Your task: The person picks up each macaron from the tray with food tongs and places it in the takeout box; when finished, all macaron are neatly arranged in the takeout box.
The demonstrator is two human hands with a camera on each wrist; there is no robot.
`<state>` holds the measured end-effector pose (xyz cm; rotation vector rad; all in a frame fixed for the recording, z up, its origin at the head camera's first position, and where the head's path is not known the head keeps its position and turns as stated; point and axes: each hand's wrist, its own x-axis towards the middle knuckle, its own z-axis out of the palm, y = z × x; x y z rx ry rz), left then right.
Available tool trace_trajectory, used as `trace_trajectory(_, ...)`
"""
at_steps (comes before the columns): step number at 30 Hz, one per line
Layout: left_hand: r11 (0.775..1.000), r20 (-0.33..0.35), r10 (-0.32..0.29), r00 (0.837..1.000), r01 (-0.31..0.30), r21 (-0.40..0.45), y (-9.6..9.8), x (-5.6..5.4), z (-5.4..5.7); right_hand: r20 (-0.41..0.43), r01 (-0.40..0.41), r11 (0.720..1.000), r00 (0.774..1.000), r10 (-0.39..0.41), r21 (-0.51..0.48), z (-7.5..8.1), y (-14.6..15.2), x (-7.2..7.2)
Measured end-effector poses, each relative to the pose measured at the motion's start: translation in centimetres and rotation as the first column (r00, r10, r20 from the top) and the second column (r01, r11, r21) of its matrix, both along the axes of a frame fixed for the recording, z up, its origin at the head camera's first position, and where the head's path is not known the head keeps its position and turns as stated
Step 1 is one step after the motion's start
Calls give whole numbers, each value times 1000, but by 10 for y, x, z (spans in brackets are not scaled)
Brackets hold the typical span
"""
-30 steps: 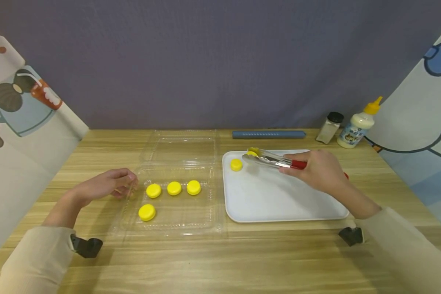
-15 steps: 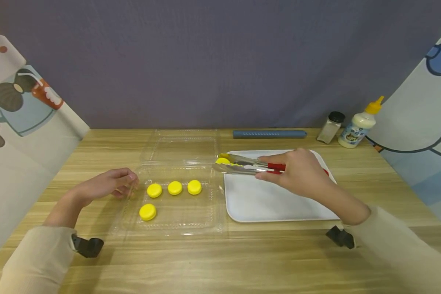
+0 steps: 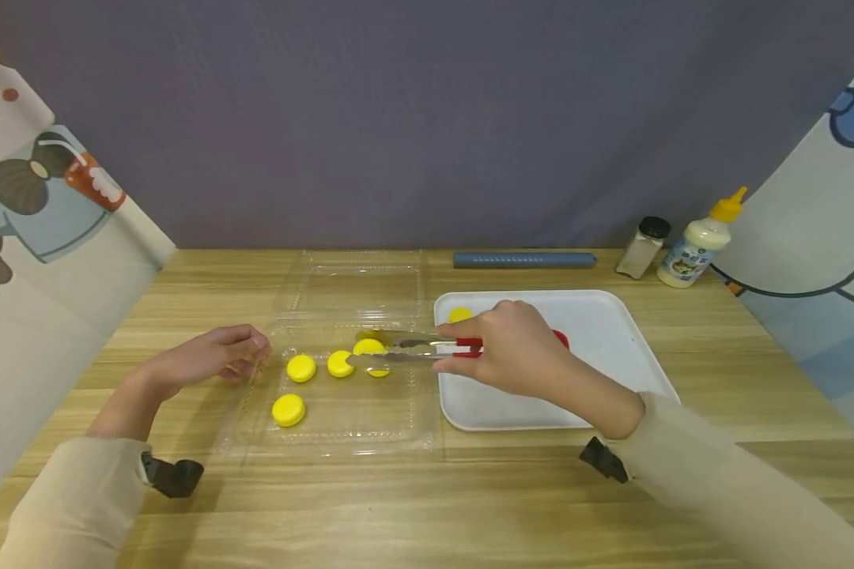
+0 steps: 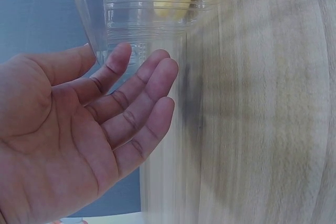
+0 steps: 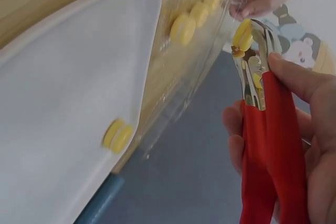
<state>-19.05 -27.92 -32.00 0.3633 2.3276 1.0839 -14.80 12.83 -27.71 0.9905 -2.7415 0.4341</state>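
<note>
My right hand grips red-handled metal tongs. A yellow macaron is caught between the tong tips, held over the clear plastic container. Several more yellow macarons lie in that container: one at front left and a row behind it, the row's right one partly hidden under the held macaron. With thumb and index finger, my left hand pinches the container's left rim; its other fingers are loosely bent in the left wrist view. One yellow macaron sits near the corner of the white tray.
The container's clear lid lies folded back behind it. A blue-grey bar rests along the wall. At back right stand a black-capped jar and a yellow-tipped squeeze bottle.
My right hand has carried the tongs and the macaron leftward from the tray's back left to above the container's right part. The left hand has stayed at the rim.
</note>
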Motion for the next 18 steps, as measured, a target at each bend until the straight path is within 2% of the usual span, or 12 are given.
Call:
trace_trajectory(7,1000,-2,1,1000,-1,0,0,-1,-1,24,-41,997,999,39,62,-5,-22,0)
trace_trajectory(14,1000,1,-1,1000,1,2,0,-1,-1,101,-29,990,995,16,136,-11,-38,1)
trace_trajectory(18,1000,5,1,1000,-1,6,-1,-1,-1,104,-39,985,994,22,171,-14,-45,1)
